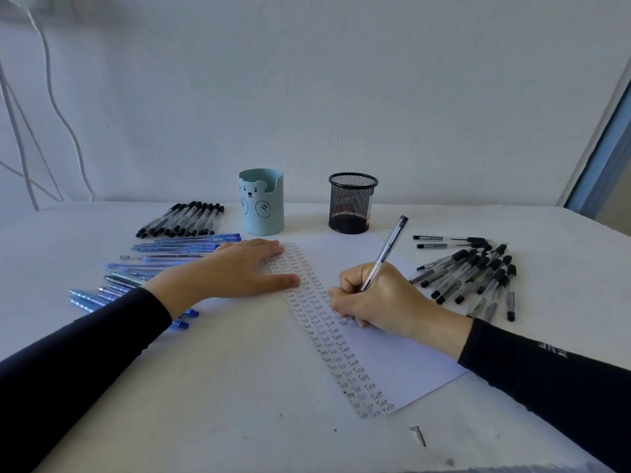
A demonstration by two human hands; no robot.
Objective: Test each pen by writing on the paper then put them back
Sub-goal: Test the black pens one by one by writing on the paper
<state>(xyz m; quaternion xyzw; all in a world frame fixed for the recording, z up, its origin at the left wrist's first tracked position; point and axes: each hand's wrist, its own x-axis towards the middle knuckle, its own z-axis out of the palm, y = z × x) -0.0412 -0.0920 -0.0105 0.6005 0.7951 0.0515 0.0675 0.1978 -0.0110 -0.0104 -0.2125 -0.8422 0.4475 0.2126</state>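
Black sleeves [85, 356] reach in from both sides: left hand [239, 268] lies flat on the paper [392, 356] edge, guessing so it won't slide, while right hand [382, 298] grips a clear black-capped pen [389, 247], tip down mid-column.

Table [222, 387] w/ paper [392, 356], pens [474, 271], holders [261, 203]

Looks like a home or small-office desk setup: white table [239, 387] against a bare white wall [341, 80], bear-face pen cup [261, 203] and black mesh cup [351, 204] near its far edge, loose cables [58, 107] hanging left, window frame [604, 158] right.
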